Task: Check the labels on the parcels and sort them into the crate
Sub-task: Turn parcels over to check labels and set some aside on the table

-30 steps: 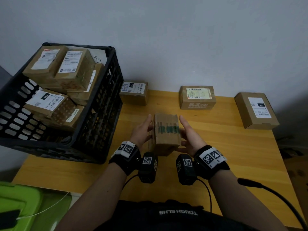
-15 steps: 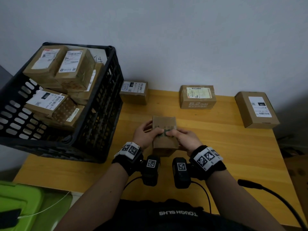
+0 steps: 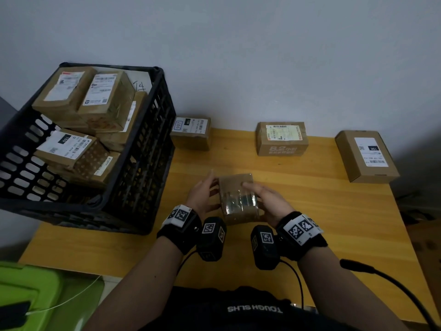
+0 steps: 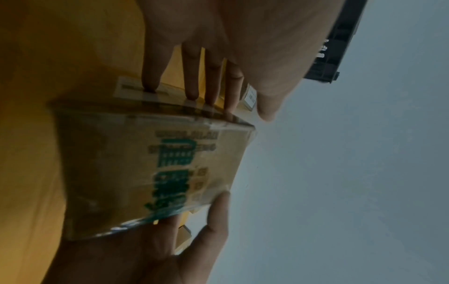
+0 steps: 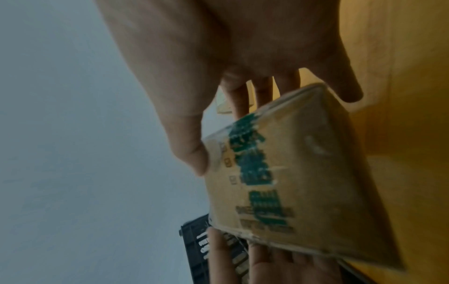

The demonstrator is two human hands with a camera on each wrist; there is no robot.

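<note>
A small taped cardboard parcel [image 3: 238,199] with green print on its upper face is held just above the yellow wooden surface [image 3: 322,211], near the person's body and about midway across it. The left hand [image 3: 202,197] lies against the parcel's left side with fingers straight and together, thumb up by the far edge; the right hand [image 3: 267,199] lies over its right side, fingers reaching across the top and thumb on the near edge, so the parcel is pressed between the two palms. In the wrist views the print is blurred and no shipping label can be made out on the faces that show. To the left, a black slatted crate [image 3: 148,163] stands on the surface, tilted toward the viewer and already holding several labelled boxes [image 3: 95,101] stacked to its rim. Its near right corner lies close beside the left wrist. Along the far edge by the wall sit three more boxes: one [image 3: 191,132] touching the crate's right wall, one [image 3: 281,138] in the middle, and one [image 3: 366,156] at the far right, each with a white label facing up. A green bin [image 3: 31,295] sits below the surface at the near left.
</note>
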